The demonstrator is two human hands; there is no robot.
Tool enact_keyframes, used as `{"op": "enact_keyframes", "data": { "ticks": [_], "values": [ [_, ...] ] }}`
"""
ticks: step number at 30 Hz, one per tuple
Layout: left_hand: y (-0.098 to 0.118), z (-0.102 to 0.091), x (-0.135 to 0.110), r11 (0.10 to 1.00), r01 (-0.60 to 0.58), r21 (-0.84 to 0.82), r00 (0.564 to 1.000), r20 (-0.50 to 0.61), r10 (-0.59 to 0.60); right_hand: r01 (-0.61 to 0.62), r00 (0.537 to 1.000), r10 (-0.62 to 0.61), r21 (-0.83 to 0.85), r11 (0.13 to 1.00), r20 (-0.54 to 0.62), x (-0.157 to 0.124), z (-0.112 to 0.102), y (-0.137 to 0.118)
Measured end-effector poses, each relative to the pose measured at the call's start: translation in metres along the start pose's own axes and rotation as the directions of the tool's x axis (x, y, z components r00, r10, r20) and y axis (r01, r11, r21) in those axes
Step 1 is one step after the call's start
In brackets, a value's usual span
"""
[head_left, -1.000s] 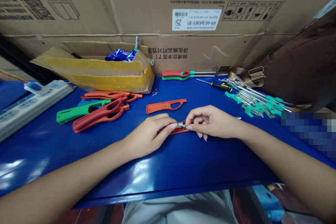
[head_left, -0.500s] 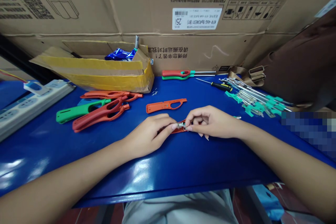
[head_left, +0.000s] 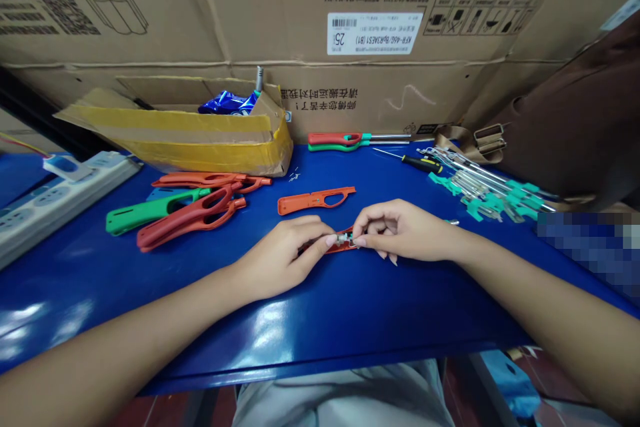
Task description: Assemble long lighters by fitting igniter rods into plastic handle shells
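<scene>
Plastic casing (head_left: 342,249), glossy tabletop (head_left: 360,320)

I've 1 L hand (head_left: 287,250), 1 R hand (head_left: 403,233), 1 org shell (head_left: 343,249) btwn, 1 screwdrvr (head_left: 421,165), 1 pwr strip (head_left: 60,195), 1 taped box (head_left: 200,152).

From the frame's lower left and lower right, the left forearm (head_left: 125,352) and right forearm (head_left: 545,303) angle toward the centre, where the left hand (head_left: 284,252) and right hand (head_left: 406,232) nearly meet, thumbs (head_left: 317,255) and forefingers (head_left: 367,213) pinched.

Silvery part (head_left: 343,238), orange-red nearer shell (head_left: 341,249), orange farther shell (head_left: 306,203), green handle (head_left: 143,214), black-and-yellow screwdriver (head_left: 421,165), plain blue tabletop (head_left: 330,320)
</scene>
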State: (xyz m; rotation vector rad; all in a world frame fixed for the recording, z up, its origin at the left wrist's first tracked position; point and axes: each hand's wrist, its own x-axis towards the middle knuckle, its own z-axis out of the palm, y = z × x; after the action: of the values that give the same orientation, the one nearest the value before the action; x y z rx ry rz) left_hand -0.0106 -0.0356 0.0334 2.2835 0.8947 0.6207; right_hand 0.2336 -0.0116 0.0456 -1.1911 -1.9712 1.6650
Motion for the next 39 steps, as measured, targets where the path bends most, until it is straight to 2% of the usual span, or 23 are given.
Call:
{"op": "enact_keyframes", "data": {
  "ticks": [39],
  "values": [
    [-0.0054, 0.0019, -0.0005, 0.999, -0.029, 0.025, 0.999, 0.028, 0.028, 0.042, 0.999, -0.043, -0.024, 0.999, -0.009, 0.0014, 0.0020, 0.0011]
  ]
}}
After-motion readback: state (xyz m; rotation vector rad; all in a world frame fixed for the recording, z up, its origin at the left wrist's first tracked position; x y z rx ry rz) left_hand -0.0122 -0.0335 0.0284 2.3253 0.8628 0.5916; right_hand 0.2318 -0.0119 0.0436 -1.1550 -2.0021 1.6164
